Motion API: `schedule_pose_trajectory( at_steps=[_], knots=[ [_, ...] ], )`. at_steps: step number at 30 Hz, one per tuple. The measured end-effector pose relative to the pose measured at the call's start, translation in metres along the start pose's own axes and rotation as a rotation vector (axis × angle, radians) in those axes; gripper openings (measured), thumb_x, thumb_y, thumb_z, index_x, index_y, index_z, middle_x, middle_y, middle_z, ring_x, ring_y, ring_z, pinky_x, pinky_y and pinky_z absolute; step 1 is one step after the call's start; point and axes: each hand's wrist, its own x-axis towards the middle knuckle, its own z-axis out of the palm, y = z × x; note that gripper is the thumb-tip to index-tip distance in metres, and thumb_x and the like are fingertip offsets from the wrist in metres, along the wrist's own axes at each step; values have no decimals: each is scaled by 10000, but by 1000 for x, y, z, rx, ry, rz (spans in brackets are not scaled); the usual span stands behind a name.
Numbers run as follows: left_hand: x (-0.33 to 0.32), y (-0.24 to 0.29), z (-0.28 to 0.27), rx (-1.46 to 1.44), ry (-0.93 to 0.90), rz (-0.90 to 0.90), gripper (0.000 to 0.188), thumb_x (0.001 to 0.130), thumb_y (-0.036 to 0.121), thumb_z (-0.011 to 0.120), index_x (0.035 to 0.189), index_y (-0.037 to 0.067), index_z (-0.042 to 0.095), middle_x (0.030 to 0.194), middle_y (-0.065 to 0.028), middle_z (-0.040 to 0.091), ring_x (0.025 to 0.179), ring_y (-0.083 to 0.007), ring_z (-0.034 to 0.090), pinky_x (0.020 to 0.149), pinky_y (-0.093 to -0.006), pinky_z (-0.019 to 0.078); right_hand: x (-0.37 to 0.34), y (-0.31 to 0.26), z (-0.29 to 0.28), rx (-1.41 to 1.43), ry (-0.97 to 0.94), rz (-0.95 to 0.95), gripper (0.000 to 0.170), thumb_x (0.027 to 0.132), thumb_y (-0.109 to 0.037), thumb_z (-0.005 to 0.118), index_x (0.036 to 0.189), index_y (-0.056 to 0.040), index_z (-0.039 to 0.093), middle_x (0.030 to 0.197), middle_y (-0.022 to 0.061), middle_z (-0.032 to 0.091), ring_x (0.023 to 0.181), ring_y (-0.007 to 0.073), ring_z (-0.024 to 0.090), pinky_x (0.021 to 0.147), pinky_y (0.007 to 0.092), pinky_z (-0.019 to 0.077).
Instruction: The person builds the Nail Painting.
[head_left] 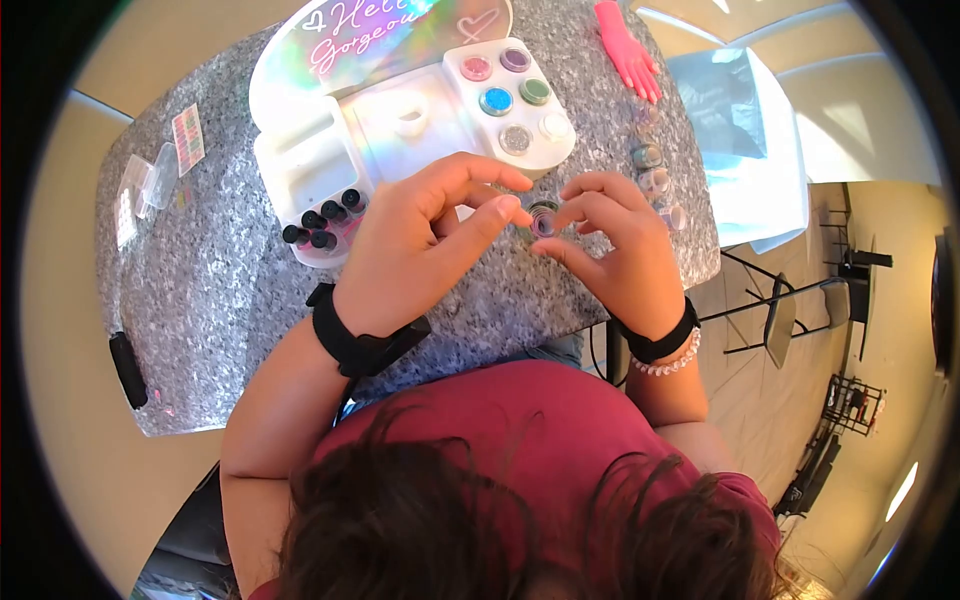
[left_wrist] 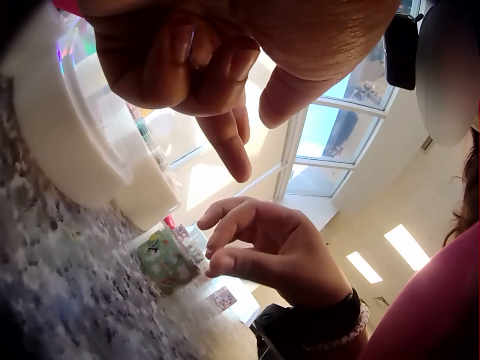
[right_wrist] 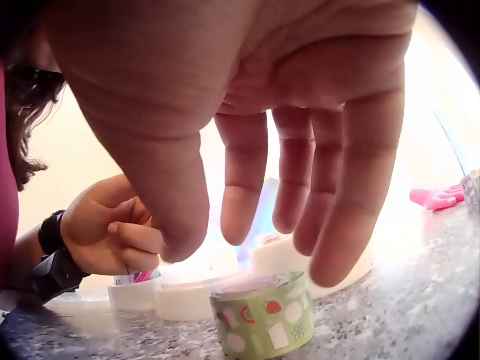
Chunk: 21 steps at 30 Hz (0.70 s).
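A coiled green strip printed with small pictures (right_wrist: 264, 319) sits on the speckled grey tabletop (head_left: 480, 290). My right hand (head_left: 625, 245) hovers close over it, thumb and fingers apart and pointing down, as the right wrist view shows. In the head view the coil (head_left: 543, 218) appears between that hand's thumb and fingers. Just to its left is my left hand (head_left: 425, 240), index finger and thumb stretched toward the coil with a gap between them. The left wrist view shows the other fingers of this hand (left_wrist: 202, 67) bent, with nothing visible in them.
Behind the hands stands a white display tray (head_left: 400, 115) with glitter pots (head_left: 496, 101) and black-capped bottles (head_left: 323, 240). Small jars (head_left: 648, 157) line the right side, below a pink hand model (head_left: 627, 55). Sticker sheets (head_left: 187, 138) and clear cases (head_left: 158, 180) lie far left.
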Motion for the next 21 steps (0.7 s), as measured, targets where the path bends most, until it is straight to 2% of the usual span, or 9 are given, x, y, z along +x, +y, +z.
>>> schedule_pose_trajectory(
  at_steps=[2, 8, 12, 15, 16, 17, 19, 20, 21],
  knots=[
    [0, 3, -1, 8, -1, -12, 245, 1137, 168, 640, 1349, 66, 708, 1064, -6, 821, 690, 30, 400, 633, -186, 332, 0, 1, -6, -266, -6, -161, 169, 862, -112, 884, 972, -79, 760, 1131, 69, 703, 946, 308, 729, 826, 420, 583],
    [-16, 37, -18, -4, -41, 81, 261, 1126, 170, 647, 1336, 26, 701, 1096, -63, 831, 683, 14, 437, 640, -194, 369, 4, -10, -7, -253, -89, -55, 184, 842, -89, 891, 981, -120, 774, 1150, 58, 693, 999, 279, 724, 832, 427, 573],
    [-43, 66, -59, -88, 223, 314, 293, 1054, 145, 702, 1299, -13, 708, 1175, -173, 815, 710, -30, 511, 668, -215, 426, 29, -33, -17, -43, -50, -263, 293, 792, 23, 912, 1031, -84, 779, 1218, 92, 698, 951, 259, 688, 824, 374, 565],
    [-56, 73, -95, 395, 255, 262, 499, 838, 27, 901, 1311, 19, 741, 1250, -80, 824, 750, -56, 497, 711, -253, 445, 56, -56, -7, 219, -84, -405, 237, 835, 20, 893, 1024, -62, 775, 1234, 97, 696, 967, 228, 686, 816, 361, 567],
    [-55, 63, -102, 536, 207, 364, 675, 722, 25, 983, 1355, 71, 754, 1334, -34, 812, 781, -62, 499, 713, -253, 428, 65, -56, -2, 353, -198, -386, 185, 910, 6, 855, 1056, -54, 757, 1236, 77, 691, 1035, 190, 686, 859, 347, 584],
    [-54, 61, -100, 520, 162, 396, 673, 740, 63, 993, 1373, 94, 769, 1388, -52, 795, 855, -98, 598, 761, -282, 486, 73, -57, 7, 360, -181, -394, 185, 910, 6, 855, 1056, -54, 757, 1236, 77, 691, 1035, 190, 686, 859, 347, 584],
    [-54, 52, -95, 490, 143, 452, 637, 761, 39, 974, 1364, 87, 777, 1380, -77, 796, 953, -153, 679, 835, -321, 541, 85, -55, 26, 722, -435, -245, 182, 975, -20, 813, 1132, -68, 735, 1226, 52, 686, 1110, 163, 681, 928, 334, 588],
    [-57, 51, -95, 503, 139, 402, 593, 778, 10, 958, 1343, 75, 789, 1330, -81, 808, 981, -188, 709, 878, -341, 567, 88, -51, 33, 721, -472, -289, 240, 1027, -50, 778, 1249, -68, 689, 1249, 44, 671, 1167, 147, 671, 982, 334, 584],
    [-59, 51, -97, 521, 139, 355, 552, 789, -8, 949, 1314, 81, 802, 1269, -76, 819, 959, -179, 699, 857, -334, 561, 89, -46, 43, 723, -457, -303, 240, 1027, -50, 778, 1249, -68, 689, 1249, 44, 671, 1167, 147, 671, 982, 334, 584]
  ],
)
